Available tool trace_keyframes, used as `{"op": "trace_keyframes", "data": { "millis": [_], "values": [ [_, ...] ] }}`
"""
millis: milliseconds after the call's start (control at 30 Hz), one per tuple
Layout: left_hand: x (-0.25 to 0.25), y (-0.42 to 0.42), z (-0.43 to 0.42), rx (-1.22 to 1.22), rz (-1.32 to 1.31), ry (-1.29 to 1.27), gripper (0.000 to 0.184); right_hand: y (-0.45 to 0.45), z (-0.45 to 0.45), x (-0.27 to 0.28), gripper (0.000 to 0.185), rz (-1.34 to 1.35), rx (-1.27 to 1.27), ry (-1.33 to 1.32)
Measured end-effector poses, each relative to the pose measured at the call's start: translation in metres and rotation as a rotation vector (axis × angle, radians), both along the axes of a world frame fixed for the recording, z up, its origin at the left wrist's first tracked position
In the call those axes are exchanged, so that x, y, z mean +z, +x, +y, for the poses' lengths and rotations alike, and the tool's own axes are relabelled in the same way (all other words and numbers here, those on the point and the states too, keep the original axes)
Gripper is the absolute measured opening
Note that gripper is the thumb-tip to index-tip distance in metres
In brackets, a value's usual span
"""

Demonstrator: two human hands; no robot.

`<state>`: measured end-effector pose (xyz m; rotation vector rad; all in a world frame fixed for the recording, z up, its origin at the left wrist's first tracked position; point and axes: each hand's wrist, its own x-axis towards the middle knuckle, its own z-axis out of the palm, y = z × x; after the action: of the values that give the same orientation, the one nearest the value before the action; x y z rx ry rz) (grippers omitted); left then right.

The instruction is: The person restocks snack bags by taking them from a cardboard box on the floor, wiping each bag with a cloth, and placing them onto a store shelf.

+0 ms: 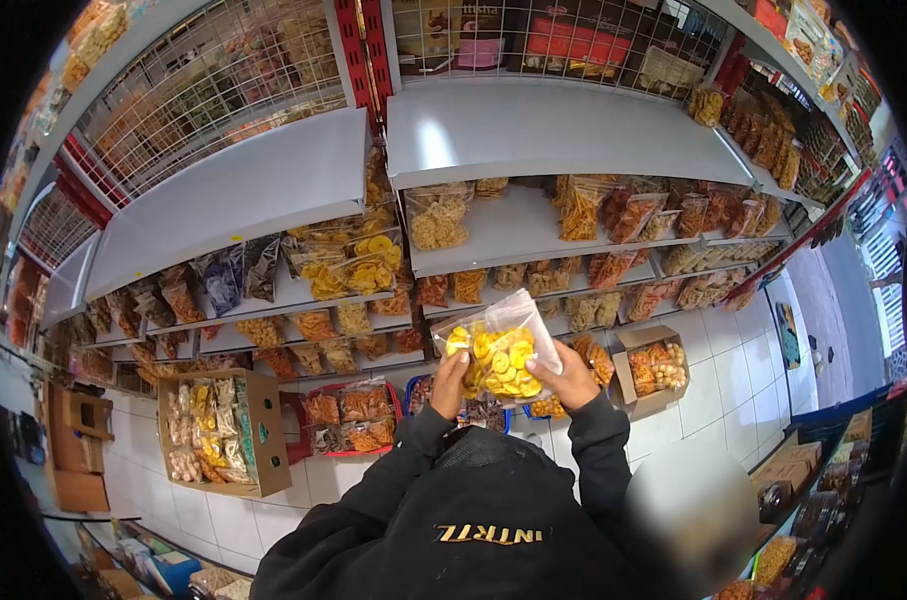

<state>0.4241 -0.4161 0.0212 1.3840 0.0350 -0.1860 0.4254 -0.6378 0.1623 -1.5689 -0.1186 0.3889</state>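
Both my hands hold a clear plastic bag of yellow round chips (503,362) in front of my chest. My left hand (451,384) grips its left side, with the thumb on the front. On the right side, my right hand (569,378) pinches the bag near its lower corner. The bag's upper part (521,308) is loose, see-through plastic that stands up above the chips. Behind and below it, a blue-rimmed basket (410,392) with snack packets is partly hidden by the bag and my arms.
Grey shelves (563,130) rise ahead, the lower ones lined with bagged snacks (438,216). On the tiled floor stand a large cardboard box (273,425) of packets, a red basket (397,392) and a smaller cardboard box (628,368). A blurred round patch (693,520) covers the lower right.
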Motion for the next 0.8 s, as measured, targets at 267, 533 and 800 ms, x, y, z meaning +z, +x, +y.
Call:
{"op": "trace_keyframes", "data": {
  "millis": [267, 533, 800],
  "values": [
    [0.047, -0.003, -0.019, -0.032, 0.195, -0.500, 0.039, -0.009, -0.018, -0.027, 0.039, -0.052, -0.150, -0.035],
    [0.023, 0.002, -0.026, -0.096, 0.195, -0.344, 0.038, -0.014, -0.001, 0.000, 0.040, -0.504, -0.163, -0.414],
    [-0.020, 0.016, -0.023, 0.048, 0.024, -0.136, 0.040, -0.035, 0.059, -0.010, 0.049, -0.683, 0.085, -0.882]
  ]
}}
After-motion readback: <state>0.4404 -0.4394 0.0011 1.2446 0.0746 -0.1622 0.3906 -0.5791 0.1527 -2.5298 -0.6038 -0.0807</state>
